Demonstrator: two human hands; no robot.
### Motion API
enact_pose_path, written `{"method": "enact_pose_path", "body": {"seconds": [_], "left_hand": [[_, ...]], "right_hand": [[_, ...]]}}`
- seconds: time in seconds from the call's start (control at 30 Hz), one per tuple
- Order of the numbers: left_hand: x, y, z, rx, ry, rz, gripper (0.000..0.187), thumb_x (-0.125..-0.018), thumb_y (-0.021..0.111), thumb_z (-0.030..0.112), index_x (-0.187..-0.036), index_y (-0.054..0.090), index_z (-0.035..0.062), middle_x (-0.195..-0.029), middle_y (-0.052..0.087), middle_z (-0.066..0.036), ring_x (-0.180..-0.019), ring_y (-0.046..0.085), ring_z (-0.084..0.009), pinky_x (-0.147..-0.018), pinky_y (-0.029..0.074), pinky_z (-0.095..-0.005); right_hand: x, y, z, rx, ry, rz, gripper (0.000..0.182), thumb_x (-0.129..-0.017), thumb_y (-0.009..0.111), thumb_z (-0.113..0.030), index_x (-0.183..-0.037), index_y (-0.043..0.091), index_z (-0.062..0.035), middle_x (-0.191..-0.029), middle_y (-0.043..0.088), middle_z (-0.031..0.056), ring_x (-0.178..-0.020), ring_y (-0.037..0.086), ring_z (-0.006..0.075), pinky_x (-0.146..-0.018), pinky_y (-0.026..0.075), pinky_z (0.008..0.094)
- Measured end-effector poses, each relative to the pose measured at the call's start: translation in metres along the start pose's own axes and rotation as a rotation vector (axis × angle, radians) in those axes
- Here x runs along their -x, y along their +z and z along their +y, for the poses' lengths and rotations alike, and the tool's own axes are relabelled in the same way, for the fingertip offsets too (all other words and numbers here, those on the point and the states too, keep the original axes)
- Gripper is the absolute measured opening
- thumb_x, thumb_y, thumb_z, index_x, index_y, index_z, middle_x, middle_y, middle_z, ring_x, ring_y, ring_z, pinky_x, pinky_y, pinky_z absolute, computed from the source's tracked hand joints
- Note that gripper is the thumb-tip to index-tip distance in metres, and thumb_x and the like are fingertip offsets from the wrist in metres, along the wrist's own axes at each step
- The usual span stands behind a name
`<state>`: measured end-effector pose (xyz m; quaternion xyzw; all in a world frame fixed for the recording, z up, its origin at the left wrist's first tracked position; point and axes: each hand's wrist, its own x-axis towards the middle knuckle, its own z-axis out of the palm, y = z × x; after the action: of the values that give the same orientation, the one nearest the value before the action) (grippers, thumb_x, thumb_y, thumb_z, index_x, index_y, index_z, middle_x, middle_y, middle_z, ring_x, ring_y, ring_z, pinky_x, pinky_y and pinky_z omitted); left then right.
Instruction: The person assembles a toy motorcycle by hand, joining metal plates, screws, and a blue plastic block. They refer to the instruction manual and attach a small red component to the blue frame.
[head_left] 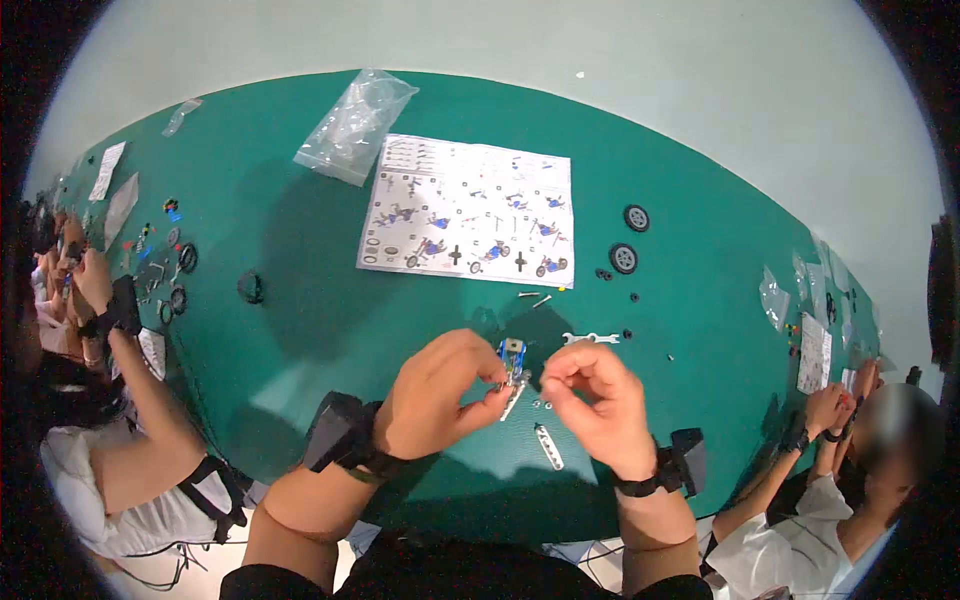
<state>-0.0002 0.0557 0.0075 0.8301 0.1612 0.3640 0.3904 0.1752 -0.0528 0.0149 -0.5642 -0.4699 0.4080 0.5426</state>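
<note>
My left hand [445, 392] pinches a small blue and silver model part [513, 354] above the green table. A pale perforated strip [513, 400] juts down from it. Just to the right, my right hand [598, 398] is closed in a pinch, thumb against fingertips; whatever it may hold is too small to make out. Below and between the hands lies a loose perforated metal strip [549, 447]. A few tiny nuts [542, 405] rest beside my right fingertips. Behind that hand is a small silver wrench [591, 338].
A printed instruction sheet [470, 210] lies ahead, with a clear plastic bag [358, 125] at its upper left. Two black wheels [623, 258] and small black pieces sit to its right. Screws [541, 300] lie below the sheet. Other people work at both sides, one arm [140, 370] at left.
</note>
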Motion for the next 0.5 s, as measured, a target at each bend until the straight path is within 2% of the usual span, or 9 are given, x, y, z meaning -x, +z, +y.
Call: {"method": "enact_pose_path", "body": {"seconds": [0.23,0.37,0.5], "left_hand": [[0.0006,0.0020,0.0046,-0.025,0.018,-0.060,0.025,-0.067,0.074,0.002,-0.085,0.057,0.0055,-0.082,0.057,-0.009,-0.073,0.058,-0.0276,-0.064,0.048,-0.0354],[0.0002,0.0030,0.0043,-0.066,0.074,-0.100,0.027,-0.066,0.075,0.003,-0.087,0.058,0.0067,-0.083,0.058,-0.008,-0.072,0.059,-0.0272,-0.063,0.048,-0.0359],[0.0041,0.0040,-0.0001,-0.063,0.054,-0.124,0.027,-0.067,0.075,0.005,-0.088,0.058,0.0069,-0.085,0.058,-0.008,-0.073,0.059,-0.0271,-0.062,0.049,-0.0356]], "right_hand": [[0.0003,0.0109,0.0079,-0.311,0.089,0.024,0.012,-0.088,0.060,0.003,-0.098,0.057,-0.0005,-0.094,0.061,0.0050,-0.087,0.059,0.0094,-0.075,0.049,0.0226],[-0.0015,0.0093,0.0084,-0.240,0.098,-0.008,0.010,-0.087,0.059,0.005,-0.096,0.056,-0.0004,-0.093,0.058,0.0075,-0.081,0.057,0.0117,-0.073,0.049,0.0253],[-0.0010,0.0053,0.0081,-0.399,0.309,-0.058,0.009,-0.085,0.063,0.003,-0.092,0.059,-0.0009,-0.096,0.055,0.0066,-0.084,0.054,0.0119,-0.075,0.047,0.0256]]}}
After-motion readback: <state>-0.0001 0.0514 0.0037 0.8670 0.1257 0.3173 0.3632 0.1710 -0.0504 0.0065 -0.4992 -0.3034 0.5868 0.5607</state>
